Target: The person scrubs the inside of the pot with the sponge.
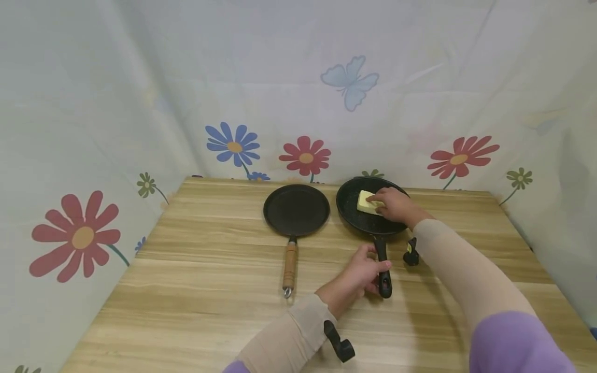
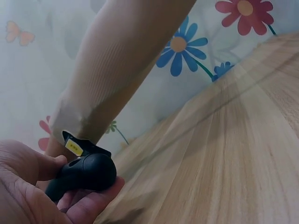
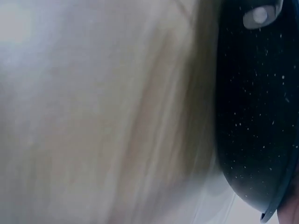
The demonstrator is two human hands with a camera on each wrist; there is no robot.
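A black frying pan (image 1: 347, 210) lies at the back right of the table. My left hand (image 1: 356, 272) grips its black handle (image 1: 381, 248), thumb on one side and fingers on the other. The rounded handle end (image 2: 96, 171) shows between thumb and fingers in the left wrist view. Inside the pan, my right hand (image 1: 396, 205) holds a pale yellow sponge (image 1: 366, 202) against the cooking surface. From the right wrist, the pan's speckled dark side (image 3: 254, 107) fills the right edge; the sponge is out of sight there.
Left of the frying pan lies a flat black pan (image 1: 296, 210) with a wooden handle (image 1: 290, 264) pointing toward me. The wooden table (image 1: 200, 269) ends at a flowered cloth backdrop (image 1: 261, 77). Black camera mounts (image 1: 342, 347) stick out from the wrists.
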